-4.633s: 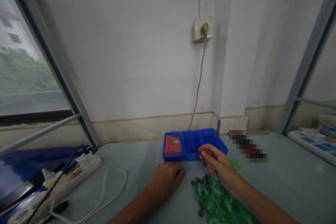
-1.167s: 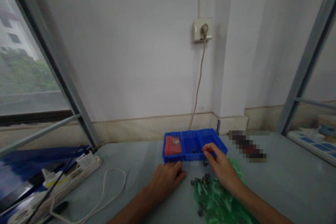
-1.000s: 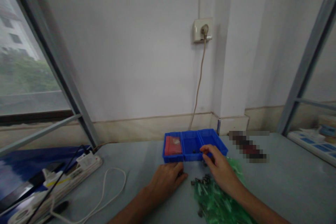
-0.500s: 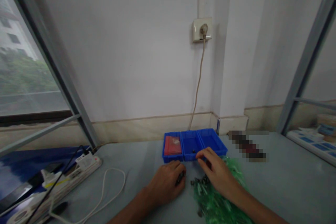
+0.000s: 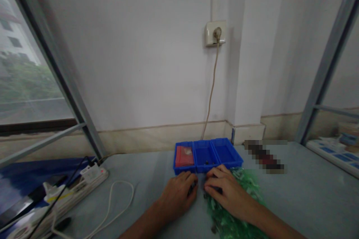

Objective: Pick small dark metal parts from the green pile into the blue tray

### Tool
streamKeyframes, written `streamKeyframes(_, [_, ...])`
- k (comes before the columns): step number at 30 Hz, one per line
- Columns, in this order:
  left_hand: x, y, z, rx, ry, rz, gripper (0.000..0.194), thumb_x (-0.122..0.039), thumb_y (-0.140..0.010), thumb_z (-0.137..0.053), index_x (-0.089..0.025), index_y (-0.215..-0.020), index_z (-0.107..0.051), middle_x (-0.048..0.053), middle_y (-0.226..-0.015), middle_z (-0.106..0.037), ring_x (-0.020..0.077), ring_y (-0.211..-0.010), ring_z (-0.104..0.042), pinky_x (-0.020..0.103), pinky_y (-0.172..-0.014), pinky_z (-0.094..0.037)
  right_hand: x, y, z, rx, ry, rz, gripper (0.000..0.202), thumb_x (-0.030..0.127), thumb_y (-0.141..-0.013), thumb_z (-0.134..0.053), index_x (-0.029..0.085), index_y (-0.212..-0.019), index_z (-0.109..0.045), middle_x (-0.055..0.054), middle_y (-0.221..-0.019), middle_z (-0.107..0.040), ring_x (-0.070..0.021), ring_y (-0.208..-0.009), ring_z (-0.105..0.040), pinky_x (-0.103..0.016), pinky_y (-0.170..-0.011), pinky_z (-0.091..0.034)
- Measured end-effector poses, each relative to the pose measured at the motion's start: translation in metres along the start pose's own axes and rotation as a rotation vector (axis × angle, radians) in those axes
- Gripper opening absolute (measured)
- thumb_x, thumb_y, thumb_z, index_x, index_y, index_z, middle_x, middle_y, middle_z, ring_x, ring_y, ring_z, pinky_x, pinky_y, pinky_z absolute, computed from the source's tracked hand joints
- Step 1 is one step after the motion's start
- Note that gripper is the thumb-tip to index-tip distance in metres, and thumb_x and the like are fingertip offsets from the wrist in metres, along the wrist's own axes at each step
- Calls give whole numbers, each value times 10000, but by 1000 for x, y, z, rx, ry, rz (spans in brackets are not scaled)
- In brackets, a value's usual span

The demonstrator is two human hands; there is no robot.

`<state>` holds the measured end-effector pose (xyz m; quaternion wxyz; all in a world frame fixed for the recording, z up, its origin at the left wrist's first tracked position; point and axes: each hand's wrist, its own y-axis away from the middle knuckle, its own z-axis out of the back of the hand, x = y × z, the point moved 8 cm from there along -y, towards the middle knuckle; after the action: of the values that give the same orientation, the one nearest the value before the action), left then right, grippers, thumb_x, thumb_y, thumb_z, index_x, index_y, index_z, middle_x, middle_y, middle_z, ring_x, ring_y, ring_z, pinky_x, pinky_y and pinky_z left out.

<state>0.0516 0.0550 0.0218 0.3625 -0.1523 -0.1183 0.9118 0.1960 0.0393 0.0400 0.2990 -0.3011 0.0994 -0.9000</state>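
Observation:
My left hand [image 5: 179, 194] rests on the table, its fingers curled around small dark parts [image 5: 192, 186] that show only partly between thumb and fingers. Just to the right, my right hand [image 5: 228, 192] is low over the green plastic bag [image 5: 221, 218]. Its fingers are bent and close together, and they hide whatever lies beneath them. Behind both hands stands a blue three-compartment tray [image 5: 183, 171]. The left compartment holds a red packet [image 5: 184, 156]; a few small dark pieces [image 5: 206, 163] lie in the middle one.
A power strip [image 5: 75, 190] with plugs and a white cable [image 5: 123, 182] lies to the left. A wall socket [image 5: 215, 33] has a cord hanging behind the tray. Grey metal frame bars [image 5: 322, 63] rise at both sides. A blurred patch [image 5: 265, 157] covers something right of the tray.
My right hand has moved down and left, from the tray's front edge to the dark parts by the green bag. Another small piece shows in the middle compartment. The left hand stays put.

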Motion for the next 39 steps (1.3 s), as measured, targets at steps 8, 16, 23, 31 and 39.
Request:
streamKeyframes(8, [7, -2, -1, 24, -27, 54, 63, -192, -978, -555, -215, -1022, -594, 34, -1003, -657, 199, -923, -628, 286, -805, -493, 2, 2, -4, 62, 7, -22, 159, 333, -1005, -615, 290, -1061, -758, -32, -1093, -688, -261, -1082, -557, -431, -973, -412])
streamKeyframes(16, [0, -2, -2, 69, -66, -30, 177, -176, -1031, -510, -265, -1092, -650, 15, -970, -612, 187, -929, -606, 261, -807, -474, 1, 3, -4, 66, 5, -19, 177, 330, -1010, -592, 297, -1060, -758, -40, -1166, -667, -265, -1128, -563, -456, -1024, -402])
streamKeyframes(23, [1, -2, -3, 66, -68, -23, 150, -195, -1037, -519, -259, -1086, -646, 14, -982, -612, 187, -934, -604, 262, -804, -474, 3, 2, -5, 82, 2, -3, 179, 319, -1012, -589, 280, -1038, -762, -40, -1186, -695, -269, -1117, -565, -452, -1015, -406])
streamKeyframes(31, [5, -3, 0, 33, -103, 50, 80, -220, -1007, -550, -214, -1030, -626, 44, -990, -665, 210, -915, -645, 293, -785, -503, 8, 3, -5, 97, -13, 48, 205, 305, -1013, -586, 294, -1144, -744, -41, -1182, -707, -275, -1123, -554, -442, -1000, -419])
streamKeyframes(39, [14, -3, -2, 35, -165, 136, 112, -288, -1006, -573, -206, -940, -610, 44, -909, -694, 217, -817, -669, 297, -720, -500, 2, 3, -3, 39, 37, 8, 198, 305, -1020, -575, 287, -1137, -733, -40, -1124, -701, -263, -1087, -573, -435, -989, -427])
